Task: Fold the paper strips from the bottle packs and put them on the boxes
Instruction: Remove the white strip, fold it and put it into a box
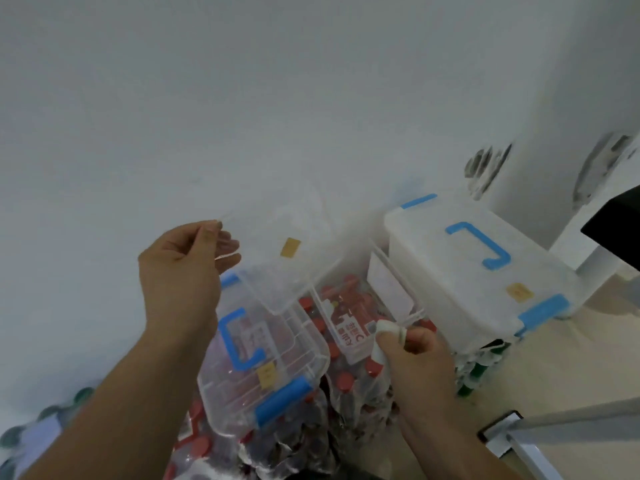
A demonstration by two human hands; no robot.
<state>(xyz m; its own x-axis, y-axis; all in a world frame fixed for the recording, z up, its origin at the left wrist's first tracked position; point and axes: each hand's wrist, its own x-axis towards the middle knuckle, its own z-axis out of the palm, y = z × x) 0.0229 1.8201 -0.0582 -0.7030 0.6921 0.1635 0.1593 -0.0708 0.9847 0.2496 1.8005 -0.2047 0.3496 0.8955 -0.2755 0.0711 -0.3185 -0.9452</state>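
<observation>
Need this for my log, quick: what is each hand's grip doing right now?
Left hand: grip closed, pinching the edge of the clear lid.
Right hand: grip closed on a white paper strip.

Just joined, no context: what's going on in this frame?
A person is working over storage boxes that sit on red-capped bottle packs. The left hand holds a clear lid raised above the open box. The right hand pinches a white paper strip, apparently folded, at that box's near edge. A closed clear box and a white-lidded box flank it.
</observation>
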